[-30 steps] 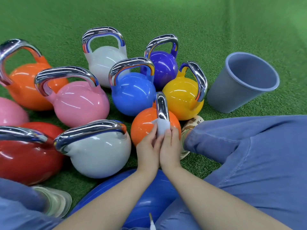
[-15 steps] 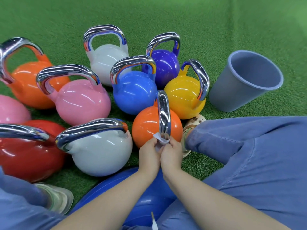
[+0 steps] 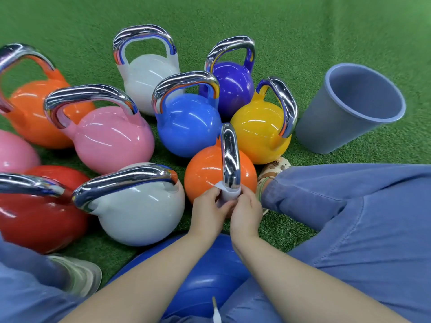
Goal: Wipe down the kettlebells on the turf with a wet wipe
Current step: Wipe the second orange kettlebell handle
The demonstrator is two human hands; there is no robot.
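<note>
Several glossy kettlebells with chrome handles stand on the green turf point(image 3: 303, 24). The nearest is a small orange kettlebell point(image 3: 205, 173), its chrome handle point(image 3: 229, 155) edge-on to me. A white wet wipe point(image 3: 227, 194) is wrapped round the near, lower end of that handle. My left hand point(image 3: 208, 209) and my right hand point(image 3: 246, 212) pinch the wipe from either side, fingertips close together. Around it stand a yellow kettlebell point(image 3: 256, 131), a blue kettlebell point(image 3: 186, 127), a purple kettlebell point(image 3: 233, 87), a white kettlebell point(image 3: 147, 75), a pink kettlebell point(image 3: 112, 138) and a grey kettlebell point(image 3: 137, 210).
A grey-blue bin point(image 3: 345, 108) stands tilted at the right. A large orange kettlebell point(image 3: 32, 113), a red kettlebell point(image 3: 35, 215) and another pink one point(image 3: 14, 152) crowd the left. My legs in blue trousers point(image 3: 349, 217) flank a blue ball point(image 3: 205, 276) under my arms.
Both hands slid the wipe down the orange kettlebell's handle, from the upper near part to its lower end. The kettlebells stayed in place.
</note>
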